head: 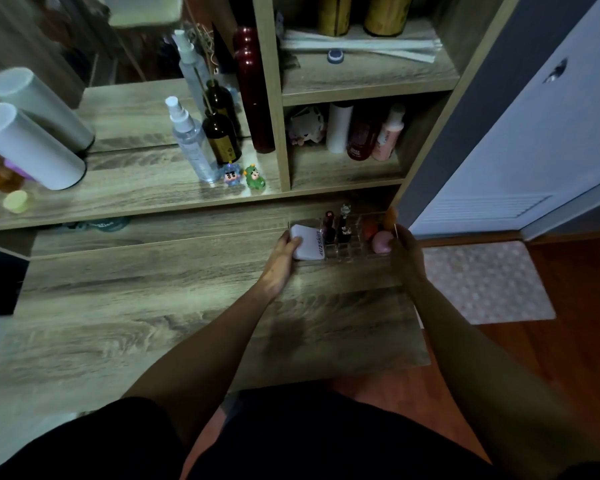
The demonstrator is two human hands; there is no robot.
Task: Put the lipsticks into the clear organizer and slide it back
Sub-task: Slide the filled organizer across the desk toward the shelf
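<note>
A clear organizer [352, 252] stands on the wooden desk [153, 306], at the far right under the shelf unit. Two dark lipsticks [329, 225] stand upright in its middle slots, one red-capped and one with a clear ornate cap [344, 220]. A white compact [307, 242] fills its left part. Pink and orange sponges [381, 241] lie in its right part. My left hand [283, 252] grips the organizer's left end by the compact. My right hand [407, 252] holds its right end.
Above the desk a shelf [136, 195] carries spray bottles [191, 143], a brown diffuser bottle [221, 136], two small figurines [245, 176] and white cylinders [28, 143]. Cubbies [347, 168] to the right hold bottles. A pink mat [485, 282] lies on the floor to the right.
</note>
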